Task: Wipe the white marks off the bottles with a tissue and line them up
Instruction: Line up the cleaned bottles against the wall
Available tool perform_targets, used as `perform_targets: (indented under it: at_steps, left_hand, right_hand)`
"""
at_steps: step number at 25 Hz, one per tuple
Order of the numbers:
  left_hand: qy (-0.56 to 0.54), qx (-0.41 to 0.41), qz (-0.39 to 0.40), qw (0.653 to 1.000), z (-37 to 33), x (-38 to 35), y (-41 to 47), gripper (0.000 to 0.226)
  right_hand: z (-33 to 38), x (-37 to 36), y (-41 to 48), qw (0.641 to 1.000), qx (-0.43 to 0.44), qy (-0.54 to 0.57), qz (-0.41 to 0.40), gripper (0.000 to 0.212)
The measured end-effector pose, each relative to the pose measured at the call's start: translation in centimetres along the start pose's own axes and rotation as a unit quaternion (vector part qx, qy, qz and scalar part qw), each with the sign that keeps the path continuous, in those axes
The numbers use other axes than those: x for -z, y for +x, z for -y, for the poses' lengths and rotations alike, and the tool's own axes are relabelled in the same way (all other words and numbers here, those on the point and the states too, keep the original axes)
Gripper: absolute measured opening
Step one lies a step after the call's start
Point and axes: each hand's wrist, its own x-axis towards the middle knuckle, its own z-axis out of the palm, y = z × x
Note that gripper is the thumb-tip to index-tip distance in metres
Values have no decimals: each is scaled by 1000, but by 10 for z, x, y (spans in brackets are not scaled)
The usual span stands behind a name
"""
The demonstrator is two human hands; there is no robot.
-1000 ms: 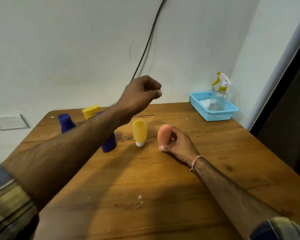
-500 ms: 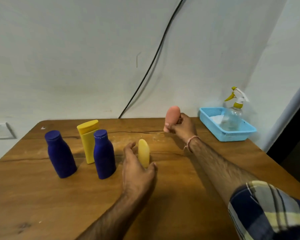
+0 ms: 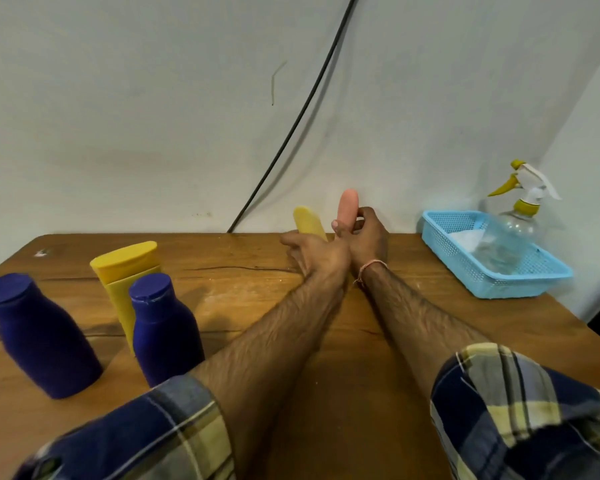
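Observation:
At the far edge of the wooden table, close to the wall, my right hand grips a small pink tube bottle held upright. Just left of it, my left hand holds a small yellow tube bottle, tilted a little to the left; its lower part is hidden behind the hand. On the left stand two dark blue bottles, with a tall yellow bottle behind the nearer one. No tissue shows in either hand.
A light blue mesh basket at the table's right back corner holds a clear spray bottle with a yellow nozzle and something white. A black cable runs down the wall behind the table.
My left hand took the small yellow tube from mid-table and carried it to the back edge beside the pink one. My right hand moved the pink tube slightly further back.

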Motion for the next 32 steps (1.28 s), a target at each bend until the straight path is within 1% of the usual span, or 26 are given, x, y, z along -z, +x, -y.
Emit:
perform_targets:
  at_steps: [1, 5, 11, 15, 21, 25, 32]
  left_hand:
    - [3, 3, -2, 1000, 4, -11, 13, 70]
    - [85, -83, -11, 993, 22, -31, 48, 64]
    - [158, -135, -52, 977, 18, -46, 70, 62]
    - [198, -133, -58, 969, 17, -51, 81, 64]
    - [187, -117, -64, 973, 22, -51, 81, 46]
    - [179, -119, -75, 974, 23, -50, 82, 37]
    - [175, -117, -70, 975, 22, -51, 81, 41]
  right_hand:
    - [-4, 0, 5, 1000, 1, 5, 3, 47]
    - [-21, 7, 22, 1000, -3, 21, 19, 42]
    - [-29, 6, 33, 999, -9, 37, 4, 39]
    - [-31, 5, 39, 1000, -7, 19, 18, 41]
    - [-33, 1, 39, 1000, -5, -5, 27, 49]
    - [-36, -1, 39, 999, 0, -14, 40, 47]
    - [-37, 0, 38, 998, 9, -30, 55, 46]
